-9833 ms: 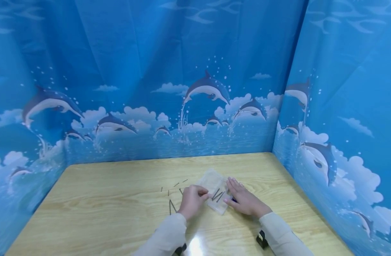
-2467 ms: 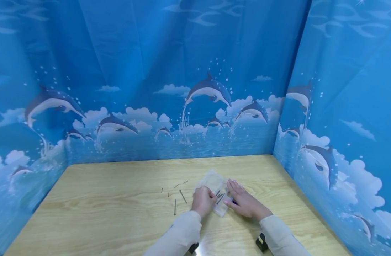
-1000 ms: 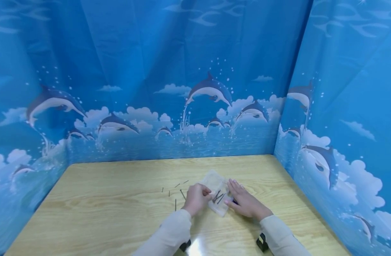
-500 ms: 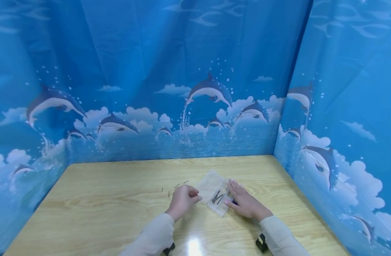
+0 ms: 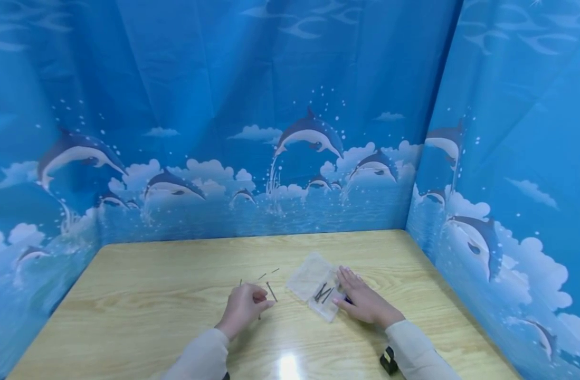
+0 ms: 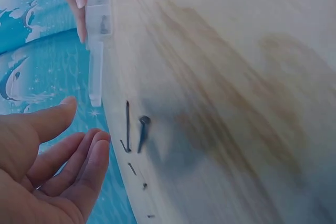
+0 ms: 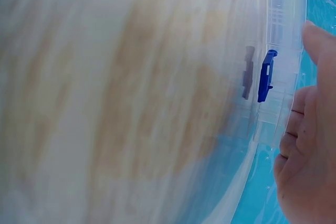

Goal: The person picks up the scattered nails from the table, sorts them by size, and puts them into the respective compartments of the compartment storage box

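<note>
In the head view my left hand (image 5: 244, 309) hovers over the nails on the table, its thumb and fingers apart with nothing between them, as the left wrist view shows. Nearest to it are two long nails (image 6: 142, 132), one partly hidden by the hand in the head view. Several shorter nails (image 5: 262, 276) lie farther back. To the right is a clear plastic box (image 5: 324, 313), its lid (image 5: 308, 274) folded back and several long nails (image 5: 320, 292) inside. My right hand (image 5: 365, 301) rests against the box's right side, fingers extended, beside its blue latch (image 7: 266, 77).
The wood-grain table (image 5: 152, 306) spreads out under both hands. Blue curtains (image 5: 214, 158) with printed dolphins stand along its back and right edges. A bright light reflection (image 5: 288, 364) shows near the front of the table.
My left hand let go of a long nail in the box, then moved left to the loose nails. The right hand has stayed at the box.
</note>
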Demonstrator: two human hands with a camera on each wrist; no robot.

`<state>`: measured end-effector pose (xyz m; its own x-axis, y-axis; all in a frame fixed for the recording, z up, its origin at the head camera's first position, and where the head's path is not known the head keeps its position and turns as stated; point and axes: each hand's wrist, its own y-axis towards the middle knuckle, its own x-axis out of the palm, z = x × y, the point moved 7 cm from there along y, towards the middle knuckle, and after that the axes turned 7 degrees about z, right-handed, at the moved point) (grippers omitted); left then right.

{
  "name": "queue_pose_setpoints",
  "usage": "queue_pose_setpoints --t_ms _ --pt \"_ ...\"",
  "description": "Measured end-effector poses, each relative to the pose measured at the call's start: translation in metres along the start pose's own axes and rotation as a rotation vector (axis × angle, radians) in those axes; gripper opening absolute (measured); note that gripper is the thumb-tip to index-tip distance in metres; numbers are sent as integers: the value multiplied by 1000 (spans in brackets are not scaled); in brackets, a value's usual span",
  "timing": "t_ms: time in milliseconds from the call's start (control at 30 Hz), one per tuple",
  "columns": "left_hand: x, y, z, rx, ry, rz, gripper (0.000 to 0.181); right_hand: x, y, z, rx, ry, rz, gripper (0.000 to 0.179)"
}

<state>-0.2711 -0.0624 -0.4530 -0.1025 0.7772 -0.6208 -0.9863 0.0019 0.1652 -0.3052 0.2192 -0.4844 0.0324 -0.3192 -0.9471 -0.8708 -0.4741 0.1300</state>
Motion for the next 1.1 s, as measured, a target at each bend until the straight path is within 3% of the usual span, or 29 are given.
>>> queue_pose_setpoints --t_ms 233,500,733,1100 --pt "-4 -9 -16 -48 2 -9 27 1 0 1 0 12 -1 75" --pt "-3 -18 -28 -42 27 -5 27 1 0 0 1 11 -5 75" --pt "-1 -20 -29 -21 44 5 22 0 0 0 4 16 -8 75" --pt "3 -23 -29 -51 66 21 19 0 -1 -1 10 19 -16 76"
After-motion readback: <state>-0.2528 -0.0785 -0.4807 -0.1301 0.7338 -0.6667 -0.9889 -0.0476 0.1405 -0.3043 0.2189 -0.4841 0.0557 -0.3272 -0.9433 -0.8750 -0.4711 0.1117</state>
